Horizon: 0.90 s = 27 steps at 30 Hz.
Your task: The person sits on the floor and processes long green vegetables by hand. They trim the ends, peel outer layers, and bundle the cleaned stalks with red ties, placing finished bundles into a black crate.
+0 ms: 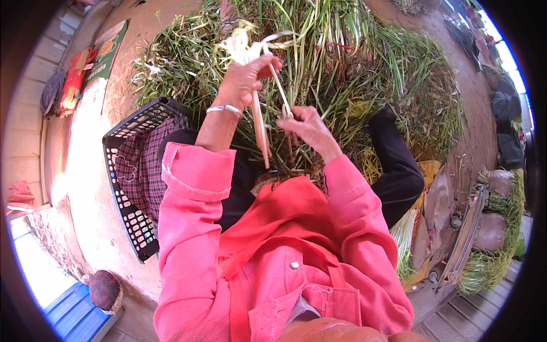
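Note:
My left hand [248,81], with a silver bangle [224,109] at the wrist, grips several slender pale plant stalks [259,128]. Their lower ends hang beneath the fist, and whitish leafy ends [241,47] spread above it. One thin stalk [280,85] slants from the left fingers down to my right hand [311,128]. My right thumb and fingers pinch its lower end, where a pale strip curls. Both hands are above a wide heap of green leaves and stalks [406,81]. A red apron [282,213] covers my lap.
A black plastic crate [131,231] with checked cloth [147,164] in it stands by my left leg. At right, a cart [463,235] bears green bundles [483,273]. A round cushion [105,290] sits on a blue bench [79,312], lower left. Yellow sacking [427,171] lies beside my right knee.

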Each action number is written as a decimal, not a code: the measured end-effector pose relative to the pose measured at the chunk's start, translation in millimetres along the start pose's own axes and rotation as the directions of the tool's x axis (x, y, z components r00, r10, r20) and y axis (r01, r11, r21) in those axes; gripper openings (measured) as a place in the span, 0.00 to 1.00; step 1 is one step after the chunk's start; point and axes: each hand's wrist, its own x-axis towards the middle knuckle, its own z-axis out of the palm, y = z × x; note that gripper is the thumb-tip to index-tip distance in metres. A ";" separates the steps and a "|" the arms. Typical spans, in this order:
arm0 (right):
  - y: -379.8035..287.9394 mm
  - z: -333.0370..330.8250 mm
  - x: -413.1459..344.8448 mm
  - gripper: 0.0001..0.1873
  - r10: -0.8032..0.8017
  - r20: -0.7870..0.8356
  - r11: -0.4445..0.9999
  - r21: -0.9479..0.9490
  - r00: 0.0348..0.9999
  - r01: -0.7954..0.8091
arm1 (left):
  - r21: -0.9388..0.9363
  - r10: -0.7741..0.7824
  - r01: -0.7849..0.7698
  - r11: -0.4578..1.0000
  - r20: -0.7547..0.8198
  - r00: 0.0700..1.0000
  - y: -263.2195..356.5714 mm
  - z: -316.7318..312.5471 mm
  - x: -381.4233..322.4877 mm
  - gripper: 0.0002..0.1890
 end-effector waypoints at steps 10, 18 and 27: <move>112.3 3.0 -57.0 0.11 0.041 0.073 0.863 -0.504 0.996 0.001 | -0.150 0.136 -0.164 0.975 -0.181 0.974 26.6 -25.7 4.7 0.09; 127.6 -32.4 -66.4 0.23 0.474 0.246 0.849 -0.381 0.846 -0.365 | -0.393 0.335 -0.327 0.859 -0.050 0.941 85.6 -59.9 -20.5 0.09; 130.9 18.9 73.6 0.34 0.294 -0.362 0.859 -0.305 0.885 -0.410 | -0.801 0.265 0.006 0.599 0.206 0.942 80.2 -84.9 -17.5 0.11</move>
